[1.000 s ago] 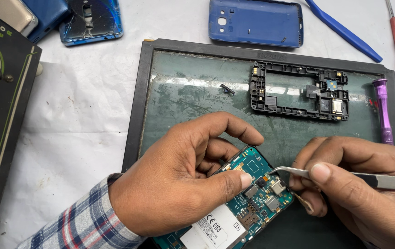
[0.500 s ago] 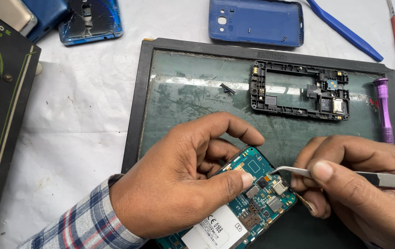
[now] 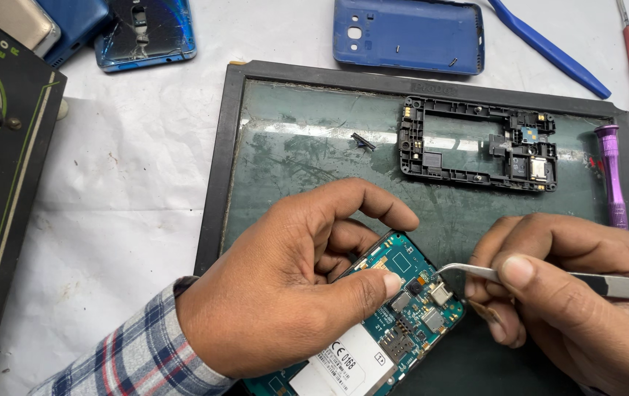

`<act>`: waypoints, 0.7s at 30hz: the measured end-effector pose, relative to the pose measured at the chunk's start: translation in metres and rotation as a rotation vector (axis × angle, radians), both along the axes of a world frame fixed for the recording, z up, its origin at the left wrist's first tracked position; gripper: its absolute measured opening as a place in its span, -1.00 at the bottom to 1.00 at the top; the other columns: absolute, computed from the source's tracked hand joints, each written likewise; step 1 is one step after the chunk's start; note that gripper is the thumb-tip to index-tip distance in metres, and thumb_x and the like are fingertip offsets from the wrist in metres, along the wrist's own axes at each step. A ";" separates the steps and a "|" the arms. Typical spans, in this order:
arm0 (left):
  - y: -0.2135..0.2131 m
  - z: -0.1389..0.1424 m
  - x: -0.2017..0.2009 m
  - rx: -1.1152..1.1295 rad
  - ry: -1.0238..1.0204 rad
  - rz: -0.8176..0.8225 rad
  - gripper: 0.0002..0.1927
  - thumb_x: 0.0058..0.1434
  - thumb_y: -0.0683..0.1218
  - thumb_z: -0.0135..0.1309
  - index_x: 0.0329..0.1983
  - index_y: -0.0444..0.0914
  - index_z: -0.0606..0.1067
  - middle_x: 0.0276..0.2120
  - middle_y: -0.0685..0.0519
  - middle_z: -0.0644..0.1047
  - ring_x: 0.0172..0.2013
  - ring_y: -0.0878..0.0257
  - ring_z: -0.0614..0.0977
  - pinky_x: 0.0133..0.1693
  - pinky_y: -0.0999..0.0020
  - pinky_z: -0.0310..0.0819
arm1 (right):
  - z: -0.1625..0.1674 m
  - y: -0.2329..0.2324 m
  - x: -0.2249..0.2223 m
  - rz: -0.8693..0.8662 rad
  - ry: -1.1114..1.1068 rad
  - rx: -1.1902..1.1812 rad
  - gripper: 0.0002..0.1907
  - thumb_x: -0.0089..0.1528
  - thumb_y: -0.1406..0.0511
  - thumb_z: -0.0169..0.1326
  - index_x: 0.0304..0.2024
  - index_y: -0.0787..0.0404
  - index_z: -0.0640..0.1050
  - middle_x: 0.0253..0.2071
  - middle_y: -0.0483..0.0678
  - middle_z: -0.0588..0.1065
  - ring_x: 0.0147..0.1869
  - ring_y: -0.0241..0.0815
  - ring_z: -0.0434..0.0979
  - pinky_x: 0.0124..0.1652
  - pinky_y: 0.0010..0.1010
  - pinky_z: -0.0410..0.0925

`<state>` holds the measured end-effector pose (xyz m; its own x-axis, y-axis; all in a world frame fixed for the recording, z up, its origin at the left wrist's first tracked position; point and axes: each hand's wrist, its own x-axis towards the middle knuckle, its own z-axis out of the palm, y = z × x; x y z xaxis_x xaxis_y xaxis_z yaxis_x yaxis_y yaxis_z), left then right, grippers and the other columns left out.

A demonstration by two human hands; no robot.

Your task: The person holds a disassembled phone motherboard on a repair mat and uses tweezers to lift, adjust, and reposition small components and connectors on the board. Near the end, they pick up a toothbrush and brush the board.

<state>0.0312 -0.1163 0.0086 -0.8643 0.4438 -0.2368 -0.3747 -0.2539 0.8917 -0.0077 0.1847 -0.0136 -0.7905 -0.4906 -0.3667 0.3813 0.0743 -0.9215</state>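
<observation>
Left hand [image 3: 285, 293] curled, pinning circuit board [image 3: 402, 315]; right hand [image 3: 571, 293] pinching tweezers [image 3: 520, 277].

A single view, from a camera on the person's head, looks steeply down and slightly forward onto a white-covered table. It sits close: the left hand [image 3: 292, 293] and right hand [image 3: 571, 301] fill the lower half, the right one cut by the frame's edge. A dark framed work mat [image 3: 292, 154] spans the middle, its bottom cropped; tools and phone parts line the top edge.
</observation>
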 end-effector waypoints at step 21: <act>-0.001 -0.001 -0.001 0.046 -0.006 -0.002 -0.60 0.28 -0.28 0.06 0.19 -0.40 0.38 -0.28 -0.06 0.62 -0.35 0.47 0.63 -0.41 0.61 0.55 | -0.005 0.004 -0.003 0.037 -0.007 0.060 -0.76 0.43 0.34 0.01 -0.21 0.48 0.43 -0.25 0.29 0.36 -0.35 -0.07 0.42 -0.44 -0.15 0.43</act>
<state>0.0300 -0.1172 0.0077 -0.8620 0.4560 -0.2212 -0.3803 -0.2936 0.8770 -0.0107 0.1884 -0.0189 -0.7696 -0.4966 -0.4015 0.3836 0.1431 -0.9123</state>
